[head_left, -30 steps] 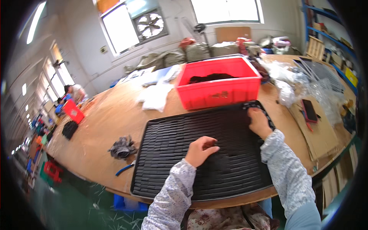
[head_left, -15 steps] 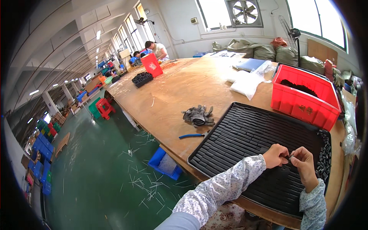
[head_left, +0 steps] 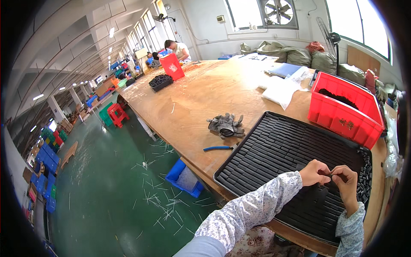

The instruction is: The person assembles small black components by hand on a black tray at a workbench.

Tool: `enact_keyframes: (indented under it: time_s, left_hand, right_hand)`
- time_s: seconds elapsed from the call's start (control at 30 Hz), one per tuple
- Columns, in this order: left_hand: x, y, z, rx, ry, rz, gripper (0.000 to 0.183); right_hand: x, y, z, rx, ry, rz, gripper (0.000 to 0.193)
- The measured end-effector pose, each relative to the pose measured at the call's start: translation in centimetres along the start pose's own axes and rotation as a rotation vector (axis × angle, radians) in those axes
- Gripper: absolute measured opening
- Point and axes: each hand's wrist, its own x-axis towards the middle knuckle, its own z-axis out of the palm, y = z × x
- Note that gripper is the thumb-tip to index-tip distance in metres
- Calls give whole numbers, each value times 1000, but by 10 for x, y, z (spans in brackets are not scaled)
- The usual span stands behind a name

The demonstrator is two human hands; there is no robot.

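Above the black tray (head_left: 222, 181), my two hands meet fingertip to fingertip. My left hand (head_left: 314, 173) is closed in a pinch on a small black piece, mostly covered by the fingers. My right hand (head_left: 346, 183) pinches at the same spot, its thumb and forefinger against the piece; exactly what it grips is too small to make out. Rows of short black strips (head_left: 278, 145) fill much of the tray beneath. Along its right side lie loose small black pieces (head_left: 365, 177) in a heap.
A red bin (head_left: 342, 118) with black material stands behind the tray. Grey gloves (head_left: 226, 125) and a blue-handled tool (head_left: 217, 148) lie left of it. White plastic bags (head_left: 280, 92) rest farther back. A blue crate (head_left: 183, 180) sits on the floor below. People work at the far end.
The whole view has shifted slightly, so the table appears a little farther right. Both hands stay together over the tray, with only small finger movement at the piece.
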Motion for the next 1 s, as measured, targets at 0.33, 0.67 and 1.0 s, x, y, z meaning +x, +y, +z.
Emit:
enact_keyframes:
  time_s: [0.33, 0.67, 1.0]
  left_hand:
    - [3, -11, -8, 309, 111, 125, 26]
    - [9, -22, 0, 662, 79, 123, 29]
    - [13, -26, 3, 735, 65, 133, 25]
  right_hand:
    - [55, 44, -52, -74, 241, -10, 5]
    - [133, 222, -160, -887, 535, -22, 13]
    - [133, 203, -178, -943, 249, 36, 27]
